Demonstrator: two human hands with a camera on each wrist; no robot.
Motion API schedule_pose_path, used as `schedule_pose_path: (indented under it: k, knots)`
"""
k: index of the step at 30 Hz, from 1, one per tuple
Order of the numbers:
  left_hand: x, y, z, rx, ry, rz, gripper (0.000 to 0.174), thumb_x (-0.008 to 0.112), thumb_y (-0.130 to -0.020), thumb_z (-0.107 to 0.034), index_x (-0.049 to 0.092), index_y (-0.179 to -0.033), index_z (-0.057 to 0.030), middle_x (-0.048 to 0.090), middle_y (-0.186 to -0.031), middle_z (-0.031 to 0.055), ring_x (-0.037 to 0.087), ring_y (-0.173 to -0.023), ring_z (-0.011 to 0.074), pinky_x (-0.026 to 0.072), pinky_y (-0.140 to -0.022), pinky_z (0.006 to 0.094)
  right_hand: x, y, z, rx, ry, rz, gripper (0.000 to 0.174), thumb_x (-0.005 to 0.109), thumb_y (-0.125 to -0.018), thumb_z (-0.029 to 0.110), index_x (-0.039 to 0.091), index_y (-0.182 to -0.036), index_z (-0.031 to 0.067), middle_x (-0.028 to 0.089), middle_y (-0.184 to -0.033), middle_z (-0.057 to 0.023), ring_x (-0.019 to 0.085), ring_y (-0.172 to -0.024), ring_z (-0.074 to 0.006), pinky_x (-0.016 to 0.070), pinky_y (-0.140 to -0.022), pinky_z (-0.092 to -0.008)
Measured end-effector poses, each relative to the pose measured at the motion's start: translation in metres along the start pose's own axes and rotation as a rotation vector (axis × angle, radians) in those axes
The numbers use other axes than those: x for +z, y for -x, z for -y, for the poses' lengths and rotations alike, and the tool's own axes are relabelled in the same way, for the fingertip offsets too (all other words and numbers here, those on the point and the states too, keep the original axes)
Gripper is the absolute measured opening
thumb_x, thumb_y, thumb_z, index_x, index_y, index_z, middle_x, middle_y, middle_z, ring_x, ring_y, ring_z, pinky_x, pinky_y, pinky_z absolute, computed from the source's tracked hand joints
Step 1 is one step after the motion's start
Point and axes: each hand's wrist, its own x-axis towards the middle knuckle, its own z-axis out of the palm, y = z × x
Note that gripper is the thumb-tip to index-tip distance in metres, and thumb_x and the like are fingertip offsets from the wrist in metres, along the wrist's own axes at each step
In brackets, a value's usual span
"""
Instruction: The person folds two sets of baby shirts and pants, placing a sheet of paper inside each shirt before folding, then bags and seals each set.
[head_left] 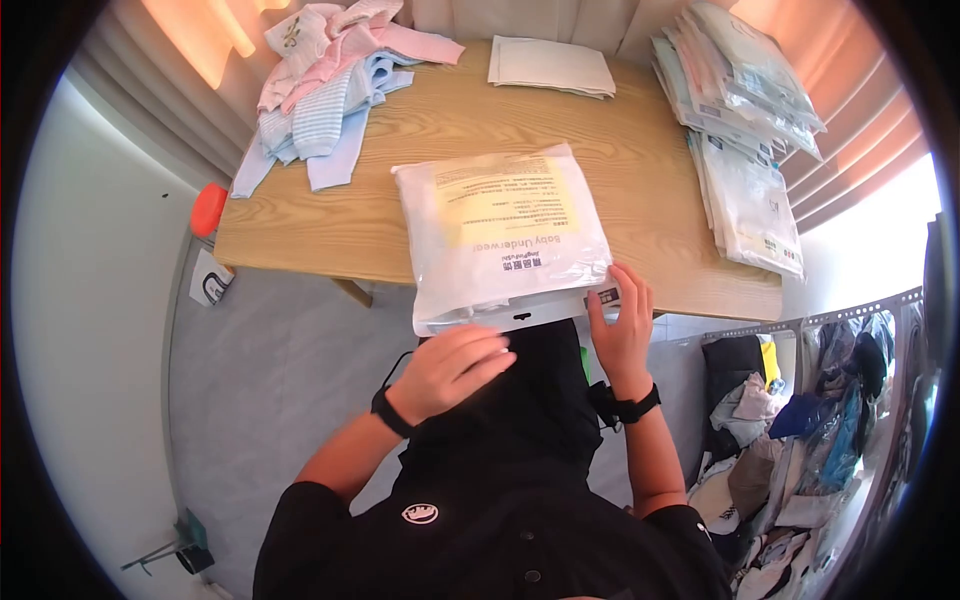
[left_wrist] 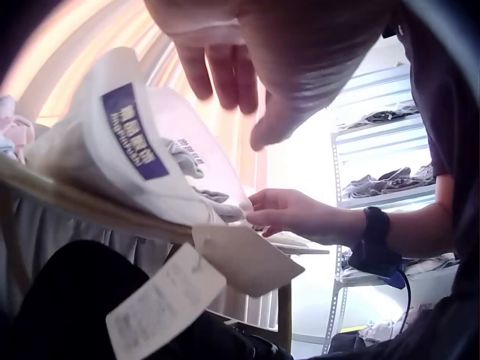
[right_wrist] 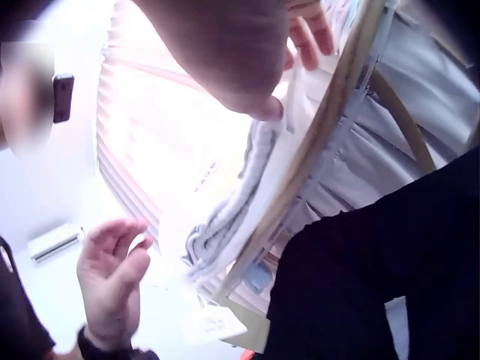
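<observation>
A plastic garment bag (head_left: 500,230), printed "Baby Underwear", lies at the table's near edge, its mouth end with a hang hole jutting toward the body. Folded grey-and-white clothing (right_wrist: 225,214) shows inside it from the side. My right hand (head_left: 622,325) pinches the bag's near right corner, thumb by a small dark label (head_left: 606,297). Just off the near left corner, my left hand (head_left: 450,370) hovers with loosely bent fingers, thumb apart from them and nothing between. White paper tags (left_wrist: 169,300) dangle below the bag's mouth in the left wrist view.
Pink and blue baby clothes (head_left: 330,95) are heaped at the table's far left. A folded white cloth (head_left: 552,67) lies at the back. Bagged garments (head_left: 745,130) are stacked at the right edge. Shelving with clothes (head_left: 810,420) stands right; a red round object (head_left: 208,209) is left.
</observation>
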Motion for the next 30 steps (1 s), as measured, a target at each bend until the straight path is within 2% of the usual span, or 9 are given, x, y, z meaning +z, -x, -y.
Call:
schedule_pose_path:
  k: [5, 8, 9, 13, 16, 17, 21, 25, 30]
  knots:
    - [0.002, 0.016, 0.011, -0.649, -0.179, -0.362, 0.049, 0.068, -0.087, -0.009, 0.048, -0.132, -0.0027, 0.062, -0.114, 0.0156, 0.06, -0.096, 0.0311, 0.0476, -0.086, 0.0422, -0.002, -0.007, 0.002, 0.102, -0.077, -0.014, 0.031, 0.067, -0.083, 0.0, 0.059, -0.113, 0.0, 0.061, -0.105, -0.0178, 0.063, -0.09, -0.0344, 0.0521, -0.075, -0.0375]
    - [-0.001, 0.009, 0.016, -0.957, 0.088, -0.233, 0.047, 0.057, -0.092, -0.008, 0.042, -0.136, -0.0046, 0.068, -0.096, 0.0187, 0.064, -0.067, 0.0298, 0.0514, -0.064, 0.0359, -0.004, -0.014, 0.01, 0.086, -0.23, -0.049, 0.019, 0.066, -0.082, -0.003, 0.065, -0.101, 0.0009, 0.063, -0.094, -0.0146, 0.064, -0.08, -0.0308, 0.0519, -0.068, -0.0353]
    - [-0.005, -0.004, 0.026, -0.611, -0.187, -0.333, 0.039, 0.053, -0.093, -0.006, 0.048, -0.132, -0.0028, 0.068, -0.088, 0.0202, 0.064, -0.063, 0.0282, 0.0501, -0.062, 0.035, -0.015, -0.035, 0.031, 0.09, -0.279, -0.134, 0.012, 0.066, -0.081, -0.006, 0.069, -0.09, 0.0015, 0.064, -0.083, -0.0116, 0.064, -0.071, -0.0284, 0.0505, -0.062, -0.032]
    - [-0.102, -0.088, 0.019, -0.803, 0.122, -0.367, 0.019, 0.055, -0.091, -0.008, 0.068, -0.104, -0.0019, 0.067, -0.08, 0.0151, 0.06, -0.063, 0.0153, 0.0469, -0.061, 0.0318, -0.079, -0.137, 0.072, 0.027, -0.012, -0.169, 0.01, 0.069, -0.08, 0.002, 0.071, -0.089, -0.0009, 0.066, -0.075, -0.0116, 0.065, -0.067, -0.0244, 0.0511, -0.064, -0.0324]
    - [-0.145, -0.139, 0.042, -0.516, 0.009, -0.185, 0.02, 0.053, -0.087, -0.01, 0.069, -0.088, 0.0004, 0.066, -0.071, 0.0068, 0.055, -0.058, 0.0102, 0.043, -0.054, 0.0279, -0.097, -0.183, 0.07, 0.107, -0.228, 0.03, 0.016, 0.067, -0.078, 0.007, 0.072, -0.09, -0.0021, 0.07, -0.077, -0.0147, 0.068, -0.069, -0.0246, 0.0526, -0.066, -0.0323]
    - [-0.16, -0.145, 0.059, -0.91, 0.188, -0.126, 0.022, 0.051, -0.087, -0.011, 0.07, -0.089, 0.0009, 0.066, -0.07, 0.0066, 0.056, -0.056, 0.0105, 0.044, -0.054, 0.0257, -0.102, -0.198, 0.071, 0.075, -0.206, 0.025, 0.017, 0.066, -0.078, 0.008, 0.072, -0.09, -0.0021, 0.07, -0.078, -0.0151, 0.068, -0.07, -0.0249, 0.0528, -0.067, -0.032]
    - [-0.15, -0.156, 0.076, -1.026, 0.407, -0.093, 0.028, 0.051, -0.09, -0.014, 0.069, -0.102, 0.0032, 0.067, -0.074, 0.0082, 0.062, -0.058, 0.0157, 0.0524, -0.06, 0.0265, -0.107, -0.209, 0.069, 0.171, -0.203, 0.243, 0.02, 0.064, -0.076, 0.008, 0.072, -0.091, -0.003, 0.07, -0.075, -0.0147, 0.067, -0.068, -0.0216, 0.053, -0.066, -0.0321]
    - [-0.145, -0.151, 0.101, -0.98, 0.905, -0.062, 0.03, 0.056, -0.091, -0.013, 0.062, -0.116, 0.0014, 0.066, -0.087, 0.0066, 0.065, -0.078, 0.0137, 0.053, -0.073, 0.0268, -0.097, -0.214, 0.05, 0.249, -0.225, 0.322, 0.021, 0.063, -0.078, 0.01, 0.072, -0.092, -0.0031, 0.069, -0.073, -0.0132, 0.063, -0.066, -0.0178, 0.0502, -0.064, -0.0307]
    - [-0.12, -0.133, 0.127, -0.538, 0.457, -0.037, 0.062, 0.079, -0.075, -0.009, 0.05, -0.129, -0.0032, 0.057, -0.115, 0.0051, 0.054, -0.115, 0.0144, 0.0446, -0.095, 0.0262, -0.082, -0.221, 0.035, 0.179, -0.211, 0.227, 0.02, 0.063, -0.08, 0.011, 0.072, -0.092, -0.0013, 0.069, -0.075, -0.0118, 0.062, -0.066, -0.0175, 0.0493, -0.065, -0.0304]
